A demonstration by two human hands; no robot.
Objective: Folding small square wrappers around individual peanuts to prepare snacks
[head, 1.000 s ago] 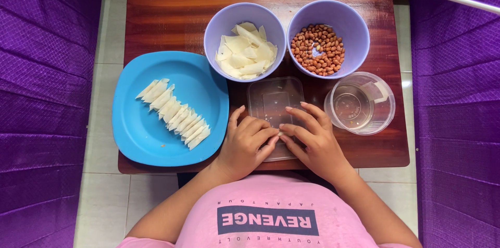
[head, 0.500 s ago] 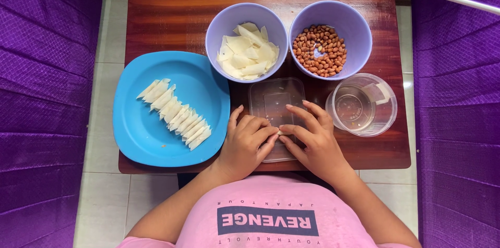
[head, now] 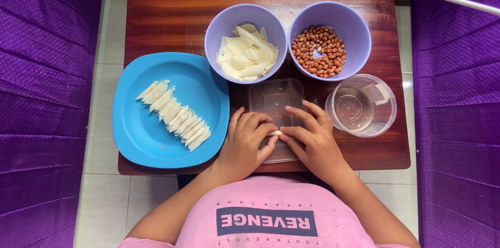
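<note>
Blue round plastic plate (head: pixel 140 138) at left, loaded with a diagonal row of folded pale wrappers (head: pixel 174 115). Centre: left hand (head: pixel 245 144) and right hand (head: pixel 312 141) pinching one small pale wrapper piece (head: pixel 277 133) together over a clear rectangular plastic lid (head: pixel 275 99). Best folded tight, edges pressed even. Right: clear round tub (head: pixel 362 105).

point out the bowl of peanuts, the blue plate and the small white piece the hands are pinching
bowl of peanuts (head: pixel 359 32), head view, bare inner wall at the right.
blue plate (head: pixel 143 141), head view, bare surface at the lower left.
small white piece (head: pixel 277 133), head view, its middle, between the fingertips.
</note>
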